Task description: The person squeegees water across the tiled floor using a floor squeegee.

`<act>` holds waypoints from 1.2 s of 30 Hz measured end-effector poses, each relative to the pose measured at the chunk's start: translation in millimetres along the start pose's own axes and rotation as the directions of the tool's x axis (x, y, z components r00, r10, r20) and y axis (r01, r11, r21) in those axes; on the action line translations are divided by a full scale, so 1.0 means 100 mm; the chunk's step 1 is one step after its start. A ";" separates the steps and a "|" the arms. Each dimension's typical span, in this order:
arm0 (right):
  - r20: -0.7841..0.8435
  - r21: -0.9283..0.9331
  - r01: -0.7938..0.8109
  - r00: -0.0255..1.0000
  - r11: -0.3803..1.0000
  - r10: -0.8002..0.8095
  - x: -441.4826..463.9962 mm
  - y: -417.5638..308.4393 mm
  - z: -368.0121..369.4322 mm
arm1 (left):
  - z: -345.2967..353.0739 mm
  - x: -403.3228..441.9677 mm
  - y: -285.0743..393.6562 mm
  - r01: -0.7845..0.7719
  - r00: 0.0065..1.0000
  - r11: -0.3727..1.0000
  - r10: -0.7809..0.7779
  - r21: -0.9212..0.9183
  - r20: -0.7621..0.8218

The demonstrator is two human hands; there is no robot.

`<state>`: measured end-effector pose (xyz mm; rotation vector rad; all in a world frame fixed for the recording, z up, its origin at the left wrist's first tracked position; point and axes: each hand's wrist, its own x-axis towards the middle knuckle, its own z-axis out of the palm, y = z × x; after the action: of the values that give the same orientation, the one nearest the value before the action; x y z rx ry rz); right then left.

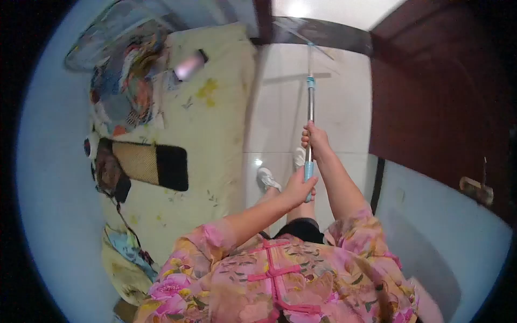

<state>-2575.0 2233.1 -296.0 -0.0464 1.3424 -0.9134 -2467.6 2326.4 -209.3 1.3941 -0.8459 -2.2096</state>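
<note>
A long-handled floor tool with a silver pole and light blue parts points away from me over the white tiles. My left hand is wrapped round its blue grip at the near end. Farther up, my right hand closes round the silver pole. The tool's wide, thin head lies on the floor near the dark doorway strip; its outline is blurred.
On the left stands a bed with a phone-like object, a woven mat, a dark bag and bundled cloth. A dark red door is at the right. My shoes are on the tiles.
</note>
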 end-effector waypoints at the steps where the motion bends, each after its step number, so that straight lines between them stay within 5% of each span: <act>1: -0.049 -0.090 0.002 0.999 0.996 -0.006 0.02 -0.04 -0.08 | 0.05 0.05 -0.01 0.054 0.997 0.996 -0.050 -0.065 0.055; 4: -0.176 -0.220 -0.048 0.984 0.974 0.008 -0.29 0.02 -0.75 | 0.28 0.07 -0.09 0.332 0.880 0.927 -0.371 0.172 0.298; 7: -0.244 -0.444 -0.064 0.968 0.894 -0.052 -0.89 0.45 -1.67 | 0.20 0.02 -0.06 0.284 0.792 0.903 -0.411 0.323 0.451; 11: -0.359 -0.442 -0.193 0.933 0.876 0.024 -2.02 1.22 -2.70 | -0.38 0.11 -0.19 0.436 0.837 0.870 -0.486 0.232 0.251; 15: -0.554 -0.350 -0.460 0.804 0.816 0.215 -2.37 1.39 -2.95 | -0.76 0.14 0.16 0.447 0.892 0.887 -0.452 0.113 0.019; 19: -0.510 -0.562 -0.395 0.857 0.727 0.071 -1.74 1.43 -3.39 | -0.78 0.40 0.26 0.401 0.915 0.910 -0.392 0.107 -0.096; 22: -0.455 -0.804 -0.326 0.876 0.498 -0.160 -1.03 1.32 -3.62 | -0.55 0.75 0.44 0.414 0.909 0.901 -0.403 0.127 -0.104; 23: -0.412 -0.867 -0.299 0.880 0.399 -0.237 -0.79 1.20 -3.70 | -0.35 0.86 0.52 0.423 0.906 0.895 -0.411 0.144 -0.107; 24: -0.481 -0.790 -0.387 0.872 0.477 -0.089 -0.74 0.54 -3.35 | -0.16 0.98 0.61 0.431 0.902 0.888 -0.418 0.161 -0.113; 26: -0.412 -0.842 -0.308 0.897 0.443 -0.158 -0.16 0.14 -3.40 | 0.25 1.24 0.75 0.427 0.904 0.890 -0.423 0.157 -0.063; 28: -0.424 -0.738 -0.315 0.905 0.597 -0.047 0.30 -0.49 -3.20 | 0.61 1.52 0.83 0.432 0.899 0.884 -0.437 0.179 -0.014; 32: -0.378 -0.795 -0.242 0.914 0.556 -0.144 1.66 -1.27 -2.90 | 1.26 2.12 1.22 0.417 0.896 0.889 -0.437 0.188 0.082; 36: -0.277 -0.503 -0.288 0.947 0.815 0.164 2.19 -2.25 -2.09 | 1.59 2.58 1.44 0.330 0.934 0.916 -0.351 0.227 0.062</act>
<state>-2883.2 2051.6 -415.2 -0.2182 1.7433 -0.3177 -2719.8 2107.1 -233.0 1.6487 -0.9599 -2.5310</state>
